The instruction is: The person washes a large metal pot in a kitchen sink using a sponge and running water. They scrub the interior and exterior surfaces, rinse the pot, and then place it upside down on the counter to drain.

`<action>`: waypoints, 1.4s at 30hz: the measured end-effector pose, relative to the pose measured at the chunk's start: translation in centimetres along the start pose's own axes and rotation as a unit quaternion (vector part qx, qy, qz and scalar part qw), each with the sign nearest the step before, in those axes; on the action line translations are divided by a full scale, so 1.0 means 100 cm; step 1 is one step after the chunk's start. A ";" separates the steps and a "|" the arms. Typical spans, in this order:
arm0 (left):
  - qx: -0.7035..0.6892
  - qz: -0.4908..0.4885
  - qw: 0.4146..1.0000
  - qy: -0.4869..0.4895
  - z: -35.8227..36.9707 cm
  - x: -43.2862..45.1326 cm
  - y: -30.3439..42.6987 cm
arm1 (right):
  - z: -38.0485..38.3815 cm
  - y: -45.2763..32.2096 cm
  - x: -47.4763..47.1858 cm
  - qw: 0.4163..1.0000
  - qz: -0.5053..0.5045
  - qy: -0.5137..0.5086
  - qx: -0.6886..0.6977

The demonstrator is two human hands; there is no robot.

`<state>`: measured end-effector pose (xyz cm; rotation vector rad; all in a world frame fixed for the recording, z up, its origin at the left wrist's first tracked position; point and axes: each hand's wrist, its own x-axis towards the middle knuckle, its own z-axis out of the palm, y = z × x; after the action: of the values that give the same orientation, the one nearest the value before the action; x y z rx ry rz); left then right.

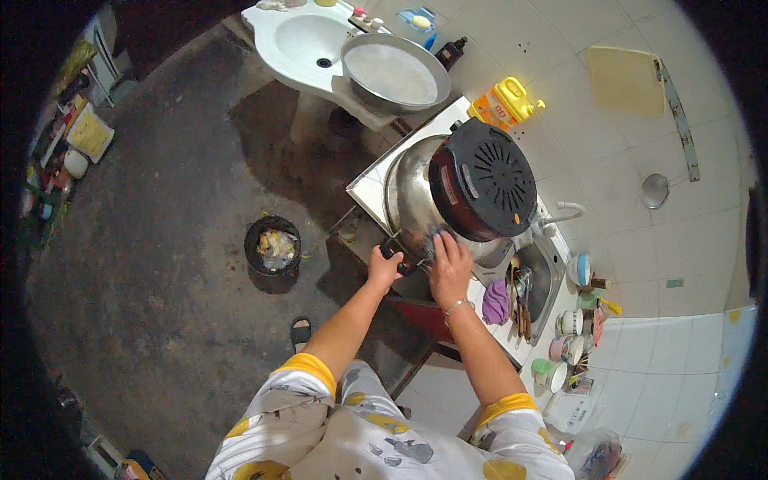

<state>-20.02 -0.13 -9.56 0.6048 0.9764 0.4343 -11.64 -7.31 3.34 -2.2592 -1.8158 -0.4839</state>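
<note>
An upturned electric cooking pot rests on the counter by the sink, its steel body point(414, 180) below and its black vented base point(501, 174) facing up. My left hand point(384, 267) is closed around the black side handle point(393, 249) at the near rim. With bent fingers, my right hand point(451, 270) presses a grey scouring pad point(431, 240), apparently steel wool, against the steel wall. The fingers cover part of the pad. A purple cloth point(496, 303) lies just right of my right hand.
The steel sink point(549, 288) holds utensils, beneath a white tap point(567, 213). Several cups and bowls point(567, 348) line the wall. A yellow detergent jug point(504, 103) stands behind the pot. A metal basin of cloudy water point(393, 72) sits on the washbasin point(306, 42). A waste bucket point(273, 246) is on the floor.
</note>
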 end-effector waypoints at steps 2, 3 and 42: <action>0.004 0.012 1.000 -0.009 0.004 -0.010 0.006 | 0.009 -0.017 0.035 1.000 -0.002 0.007 0.012; 0.009 0.018 1.000 -0.012 0.004 -0.013 0.007 | 0.013 -0.022 0.046 1.000 -0.002 0.013 0.021; -0.042 -0.216 0.901 -0.374 -0.035 -0.001 0.213 | 0.032 -0.116 0.094 0.364 0.571 0.305 0.670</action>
<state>-24.69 16.88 2.93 0.4021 0.3236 -0.1606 -20.75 4.99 3.37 -1.0851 0.2846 0.3754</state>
